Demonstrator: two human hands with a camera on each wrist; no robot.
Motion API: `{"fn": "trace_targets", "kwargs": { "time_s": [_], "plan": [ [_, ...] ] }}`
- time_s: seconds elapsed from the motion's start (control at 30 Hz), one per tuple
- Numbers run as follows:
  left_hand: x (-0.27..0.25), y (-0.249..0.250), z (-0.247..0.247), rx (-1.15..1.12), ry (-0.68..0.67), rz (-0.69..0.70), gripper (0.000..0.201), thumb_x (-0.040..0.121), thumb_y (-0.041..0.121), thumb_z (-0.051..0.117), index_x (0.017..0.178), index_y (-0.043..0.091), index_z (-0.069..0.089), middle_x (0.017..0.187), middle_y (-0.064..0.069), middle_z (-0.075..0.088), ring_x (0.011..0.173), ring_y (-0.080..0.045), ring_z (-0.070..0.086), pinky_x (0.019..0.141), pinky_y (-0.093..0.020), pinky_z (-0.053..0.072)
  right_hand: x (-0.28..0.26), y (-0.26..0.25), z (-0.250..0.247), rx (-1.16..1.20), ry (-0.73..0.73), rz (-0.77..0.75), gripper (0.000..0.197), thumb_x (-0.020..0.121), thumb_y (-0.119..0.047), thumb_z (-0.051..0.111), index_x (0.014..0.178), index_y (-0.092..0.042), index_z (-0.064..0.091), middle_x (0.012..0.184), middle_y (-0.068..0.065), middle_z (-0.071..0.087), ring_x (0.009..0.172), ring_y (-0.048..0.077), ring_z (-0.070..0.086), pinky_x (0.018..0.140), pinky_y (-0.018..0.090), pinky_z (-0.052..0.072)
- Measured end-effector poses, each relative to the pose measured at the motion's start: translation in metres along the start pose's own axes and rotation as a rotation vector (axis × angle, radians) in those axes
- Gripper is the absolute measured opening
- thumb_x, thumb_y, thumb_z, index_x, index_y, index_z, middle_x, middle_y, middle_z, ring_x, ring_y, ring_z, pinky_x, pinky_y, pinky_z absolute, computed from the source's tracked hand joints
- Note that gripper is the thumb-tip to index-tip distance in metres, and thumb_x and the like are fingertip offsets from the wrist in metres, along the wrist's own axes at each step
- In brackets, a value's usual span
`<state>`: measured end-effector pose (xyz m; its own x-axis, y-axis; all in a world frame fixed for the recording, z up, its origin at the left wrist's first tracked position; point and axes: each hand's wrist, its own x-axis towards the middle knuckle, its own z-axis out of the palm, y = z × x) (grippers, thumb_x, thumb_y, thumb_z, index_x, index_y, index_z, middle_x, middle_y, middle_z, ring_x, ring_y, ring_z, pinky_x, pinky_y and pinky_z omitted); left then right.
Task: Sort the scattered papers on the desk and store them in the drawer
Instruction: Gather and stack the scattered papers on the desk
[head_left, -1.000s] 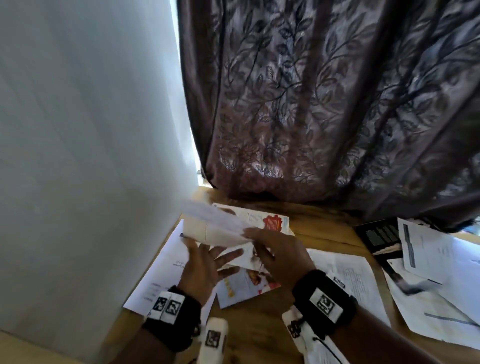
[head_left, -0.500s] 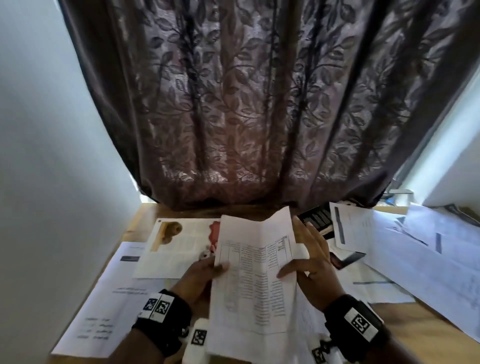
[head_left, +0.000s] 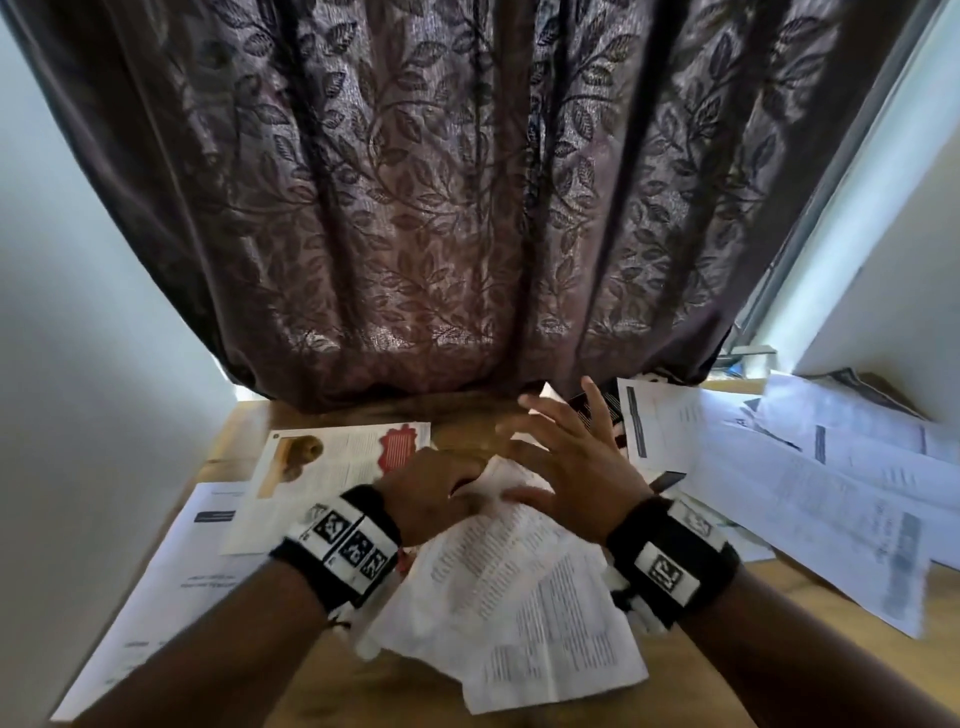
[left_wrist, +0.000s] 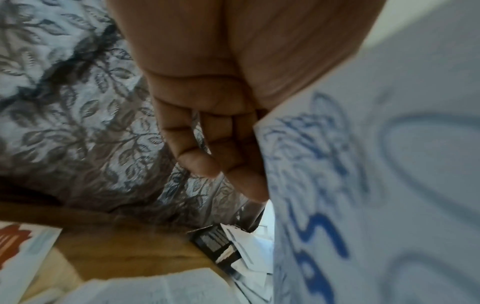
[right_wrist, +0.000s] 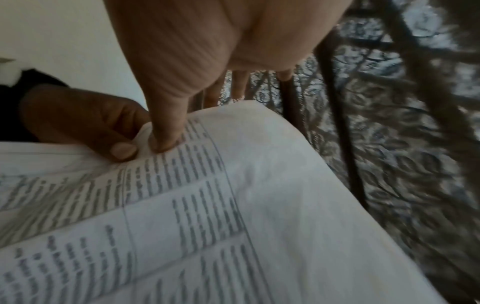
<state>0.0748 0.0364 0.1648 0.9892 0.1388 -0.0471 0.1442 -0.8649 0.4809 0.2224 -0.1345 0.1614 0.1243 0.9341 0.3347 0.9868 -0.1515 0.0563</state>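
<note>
GRIP STATUS

We pinch the sheet (head_left: 519, 582) at its top edge with the left hand (head_left: 434, 491), thumb on the printed face. The sheet slopes over the table (head_left: 462, 418), between both wrists. The right hand (head_left: 571, 457) presses its thumb just beside the left thumb, fingers spread straight. Loose papers (head_left: 810, 483) lie at right.

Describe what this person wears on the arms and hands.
No sleeves: both forearms are bare. Behind the left hand, the left wristband is black with a white strip of black square marker tags. Behind the right hand, the right wristband is black with white tags of the same kind.
</note>
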Motion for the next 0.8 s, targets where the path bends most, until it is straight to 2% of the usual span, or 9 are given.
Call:
{"fn": "trace_targets", "kwargs": {
  "time_s": [0.07,0.13,0.23,0.3,0.37,0.5,0.6,0.7,0.8],
  "plan": [
    [0.003,-0.006,-0.013,-0.03,0.001,0.019,0.02,0.09,0.038,0.065,0.099,0.02,0.069,0.091,0.016,0.066,0.08,0.004,0.058,0.071,-0.014,0.044,0.011,0.009,-0.003,-0.016,-0.031,0.042,0.032,0.083,-0.061,0.061,0.107,-0.041,0.068,0.114,-0.019,0.065,0.119,0.009,0.055,0.116,0.068,0.009],
    [0.0,-0.023,-0.025,-0.352,0.087,-0.044,0.019,0.088,0.043,0.065,0.097,0.027,0.068,0.088,0.016,0.069,0.078,0.003,0.063,0.069,-0.011,0.046,0.01,0.025,-0.007,0.147,-0.002,0.179,0.025,0.081,-0.06,0.066,0.095,-0.039,0.068,0.099,-0.02,0.067,0.1,0.006,0.062,0.114,0.052,0.029],
    [-0.012,-0.054,-0.031,-0.951,0.233,-0.35,0.024,0.09,0.038,0.055,0.1,0.018,0.065,0.086,0.002,0.07,0.066,-0.012,0.064,0.054,-0.021,0.049,-0.006,0.051,-0.015,0.467,0.046,0.485,0.02,0.08,-0.05,0.075,0.08,-0.033,0.065,0.08,-0.014,0.065,0.076,0.002,0.059,0.073,0.026,0.047],
    [-0.025,-0.077,-0.02,-0.917,0.289,-0.492,0.026,0.101,0.035,0.044,0.101,0.02,0.066,0.094,-0.005,0.074,0.059,-0.007,0.064,0.052,-0.02,0.047,-0.022,0.066,-0.011,0.523,0.056,0.688,0.019,0.081,-0.043,0.078,0.078,-0.032,0.063,0.078,-0.01,0.065,0.072,0.009,0.058,0.065,0.027,0.043],
    [-0.033,-0.092,0.003,-0.998,0.277,-0.544,0.025,0.099,0.032,0.046,0.106,0.014,0.062,0.116,-0.022,0.067,0.063,-0.011,0.067,0.054,-0.023,0.047,-0.042,0.076,0.008,0.639,0.067,0.906,0.018,0.081,-0.036,0.079,0.086,-0.026,0.065,0.087,-0.001,0.069,0.079,0.018,0.063,0.075,0.031,0.049],
    [-0.033,-0.082,0.061,-0.909,0.205,-0.622,0.017,0.095,0.029,0.057,0.106,0.017,0.063,0.111,-0.012,0.068,0.091,-0.027,0.066,0.06,-0.035,0.056,-0.09,0.063,0.07,0.857,0.044,1.247,0.025,0.081,-0.029,0.081,0.098,-0.013,0.072,0.093,0.009,0.075,0.082,0.024,0.069,0.081,0.035,0.056],
    [-0.026,-0.073,0.1,-0.79,0.158,-0.572,0.027,0.079,0.04,0.064,0.102,0.027,0.065,0.109,-0.002,0.069,0.101,-0.024,0.066,0.09,-0.049,0.055,-0.117,0.036,0.106,0.894,-0.031,1.32,0.026,0.081,-0.029,0.081,0.097,-0.012,0.071,0.091,0.009,0.075,0.078,0.023,0.069,0.072,0.031,0.053],
    [-0.021,-0.069,0.122,-0.647,0.129,-0.573,0.047,0.09,0.04,0.063,0.131,0.019,0.054,0.13,0.005,0.057,0.117,-0.013,0.056,0.1,-0.028,0.044,-0.128,0.017,0.124,0.8,-0.126,1.309,0.018,0.083,-0.035,0.078,0.088,-0.021,0.067,0.092,0.003,0.072,0.081,0.022,0.067,0.073,0.033,0.054],
    [-0.018,-0.069,0.133,-0.525,0.094,-0.508,0.068,0.088,0.039,0.067,0.145,0.015,0.038,0.148,-0.002,0.043,0.132,-0.017,0.046,0.102,-0.025,0.04,-0.128,0.008,0.132,0.667,-0.203,1.26,0.021,0.085,-0.039,0.073,0.095,-0.021,0.068,0.092,-0.001,0.071,0.086,0.022,0.065,0.077,0.035,0.054]
  ]
}}
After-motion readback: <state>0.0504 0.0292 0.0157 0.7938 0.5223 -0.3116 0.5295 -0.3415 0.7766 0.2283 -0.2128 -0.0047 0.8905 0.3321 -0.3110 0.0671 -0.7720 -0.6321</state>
